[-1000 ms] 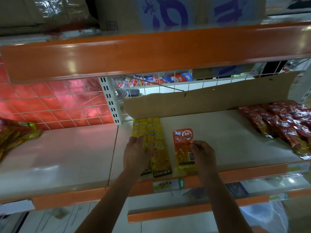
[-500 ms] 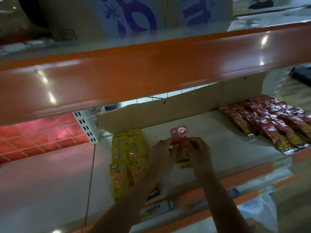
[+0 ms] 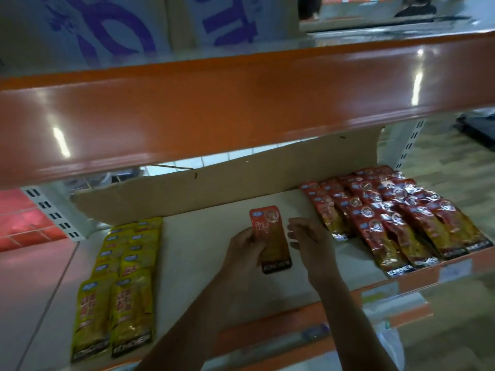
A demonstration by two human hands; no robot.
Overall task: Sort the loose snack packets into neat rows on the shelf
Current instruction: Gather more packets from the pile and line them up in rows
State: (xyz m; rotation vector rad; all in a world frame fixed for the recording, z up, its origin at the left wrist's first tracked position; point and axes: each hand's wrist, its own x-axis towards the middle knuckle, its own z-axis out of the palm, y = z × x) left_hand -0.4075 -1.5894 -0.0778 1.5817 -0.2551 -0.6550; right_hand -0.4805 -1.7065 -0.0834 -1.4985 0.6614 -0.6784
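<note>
A single red snack packet [image 3: 272, 236] lies lengthwise in the middle of the pale shelf [image 3: 203, 263]. My left hand [image 3: 245, 253] grips its left edge with thumb and fingers. Just right of the packet, my right hand [image 3: 308, 242] hovers with fingers curled and apart, not touching it. Two rows of yellow packets [image 3: 126, 279] run front to back on the shelf's left part. Several rows of red packets [image 3: 396, 218] overlap on the right part.
The orange front of the shelf above [image 3: 241, 108] hangs low over the work area. A cardboard sheet [image 3: 227, 188] stands along the back of the shelf. An orange price rail [image 3: 294, 328] lines the front edge. Cartons [image 3: 134, 25] stand on the upper shelf.
The view has swung right and closer. My right hand has let go of the red packet and sits beside it; my left hand keeps hold of the packet's left edge.
</note>
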